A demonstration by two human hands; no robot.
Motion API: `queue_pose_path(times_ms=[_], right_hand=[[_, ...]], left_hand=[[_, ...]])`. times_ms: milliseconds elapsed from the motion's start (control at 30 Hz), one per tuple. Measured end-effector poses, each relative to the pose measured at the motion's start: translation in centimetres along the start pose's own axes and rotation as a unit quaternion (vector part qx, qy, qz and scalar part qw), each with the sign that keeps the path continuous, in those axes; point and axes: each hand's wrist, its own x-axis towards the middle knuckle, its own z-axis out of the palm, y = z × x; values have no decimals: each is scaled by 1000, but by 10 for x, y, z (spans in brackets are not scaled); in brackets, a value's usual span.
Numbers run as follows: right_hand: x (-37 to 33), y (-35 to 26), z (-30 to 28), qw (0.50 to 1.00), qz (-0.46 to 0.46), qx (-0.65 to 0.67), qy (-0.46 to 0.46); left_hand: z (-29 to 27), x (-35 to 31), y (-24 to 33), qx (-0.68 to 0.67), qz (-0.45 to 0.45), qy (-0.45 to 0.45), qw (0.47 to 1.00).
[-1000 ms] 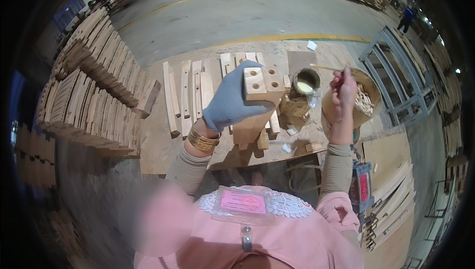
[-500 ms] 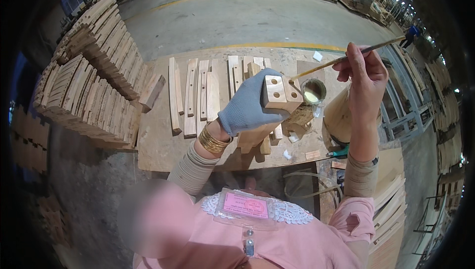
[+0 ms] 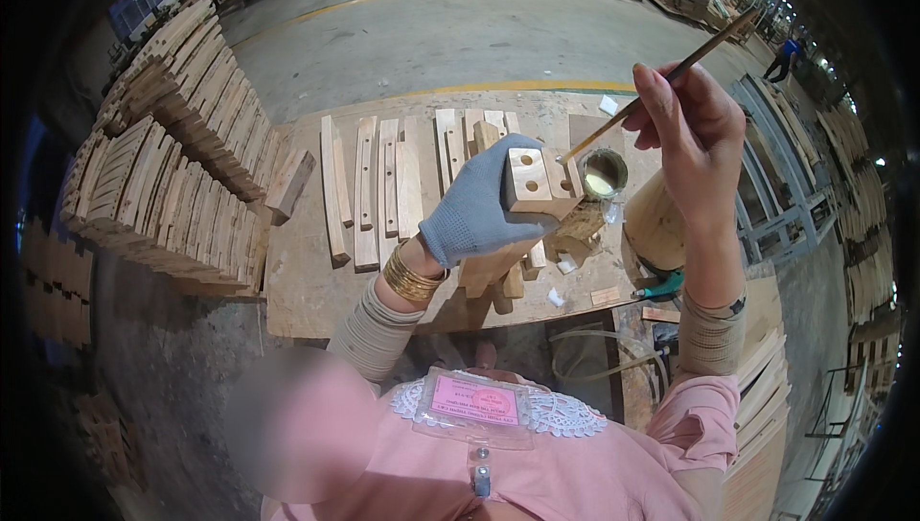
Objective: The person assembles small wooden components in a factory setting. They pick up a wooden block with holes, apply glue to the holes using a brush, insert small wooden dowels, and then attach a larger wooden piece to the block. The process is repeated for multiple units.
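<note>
My left hand point(image 3: 476, 193), in a blue-grey knitted glove, is closed around wooden pieces point(image 3: 526, 199) whose end faces point up. Round holes are drilled in those ends. My bare right hand point(image 3: 698, 128) pinches a thin stick point(image 3: 707, 47), dark along its upper part and yellowish lower down. The stick slants down to the left, its low end at the right-hand wooden piece near a hole; I cannot tell whether it is inside. Just right of the pieces stands a small round pot point(image 3: 623, 172) with pale creamy liquid in it.
Several wooden strips point(image 3: 409, 185) lie on the worktable point(image 3: 297, 305). Tall stacks of wooden parts point(image 3: 163, 205) rise at the left. Near my right forearm are a wooden cylinder point(image 3: 655, 224) and a green-handled tool point(image 3: 663, 287). A grey metal frame point(image 3: 781, 176) stands farther right.
The stick has tipped steeper, its upper end swinging up and to the left. My right hand has shifted slightly. My left hand still grips the wooden pieces in about the same place.
</note>
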Motion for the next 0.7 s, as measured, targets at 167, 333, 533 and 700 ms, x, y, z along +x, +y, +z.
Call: queue_pose_path(times_ms=[167,333,533,700], right_hand=[[5,-5,-7,998,3,25,55],[1,-2,-18,998,28,29,46],[-7,-10,-9,999,44,25,20],[-10,-12,1,999,32,-9,-34]], left_hand=[[-1,-1,1,4,10,0,1000],[-2,0,0,2,8,-6,1000],[-2,2,5,-9,-4,-8,1000],[-1,3,4,-17,3,-5,1000]])
